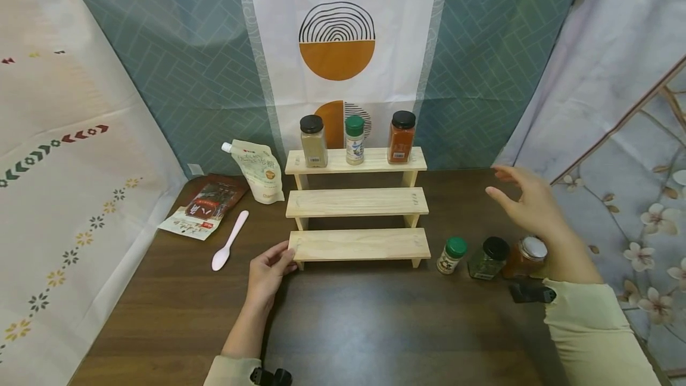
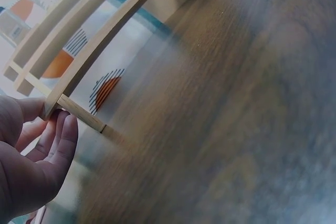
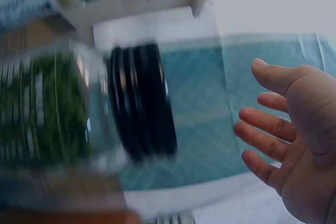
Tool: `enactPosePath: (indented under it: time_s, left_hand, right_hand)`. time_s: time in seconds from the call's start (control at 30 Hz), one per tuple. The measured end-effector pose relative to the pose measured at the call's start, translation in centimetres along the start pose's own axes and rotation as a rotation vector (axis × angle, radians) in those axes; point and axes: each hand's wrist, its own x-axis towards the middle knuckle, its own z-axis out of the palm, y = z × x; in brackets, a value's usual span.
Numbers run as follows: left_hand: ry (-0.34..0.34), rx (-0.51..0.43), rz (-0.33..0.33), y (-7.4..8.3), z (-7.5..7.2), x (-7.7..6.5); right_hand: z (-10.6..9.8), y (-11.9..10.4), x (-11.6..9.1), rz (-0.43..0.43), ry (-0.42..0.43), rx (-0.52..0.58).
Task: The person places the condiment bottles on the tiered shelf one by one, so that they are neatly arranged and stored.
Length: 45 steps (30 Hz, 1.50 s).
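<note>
A three-tier wooden shelf point(image 1: 359, 245) stands on the brown table against the backdrop. My left hand point(image 1: 270, 268) grips the left end of its lowest tier; in the left wrist view the thumb lies on top and the fingers point(image 2: 65, 137) are curled underneath. Three spice jars stand on the top tier: a beige one point(image 1: 314, 145), a small green-capped one point(image 1: 355, 143) and an orange-red one point(image 1: 401, 140). My right hand point(image 1: 527, 198) is raised with nothing in it, fingers spread, beyond a green-capped bottle point(image 1: 450, 255), a black-lidded jar of green herbs point(image 1: 488, 258) and a silver-lidded jar point(image 1: 527, 255).
Left of the shelf stands a pale spouted pouch point(image 1: 257, 171). Near it lie a brown-and-white packet point(image 1: 206, 207) and a pink-white spoon point(image 1: 230, 242). Hanging cloths point(image 1: 203, 46) enclose the table point(image 1: 364, 326) at the back and sides.
</note>
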Motion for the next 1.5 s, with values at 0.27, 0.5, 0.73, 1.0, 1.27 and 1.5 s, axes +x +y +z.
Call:
enactPosePath:
  time_s: [0.27, 0.5, 0.73, 1.0, 1.27, 1.5]
  left_hand:
    - [-0.005, 0.005, 0.007, 0.1, 0.1, -0.1]
    - [0.001, 0.014, 0.002, -0.2, 0.0, 0.0]
    - [0.0, 0.009, -0.003, -0.2, -0.1, -0.1]
    - [0.001, 0.004, 0.0, -0.1, -0.1, -0.1]
    - [-0.002, -0.003, -0.005, 0.1, 0.1, -0.2]
    - [0.002, 0.014, 0.0, 0.1, 0.1, -0.2]
  right_hand:
    - [-1.5, 2.9, -2.2, 0.071, 0.016, -0.013]
    - [-2.3, 5.1, -3.9, 0.1, 0.054, -0.068]
    - [-3.0, 6.7, -4.9, 0.169, 0.058, -0.148]
    - [-3.3, 7.9, -5.7, 0.272, -0.063, -0.216]
    - [-3.6, 8.0, -5.9, 0.389, -0.176, -0.176]
    - [-3.5, 8.3, -5.6, 0.391, -0.193, -0.171]
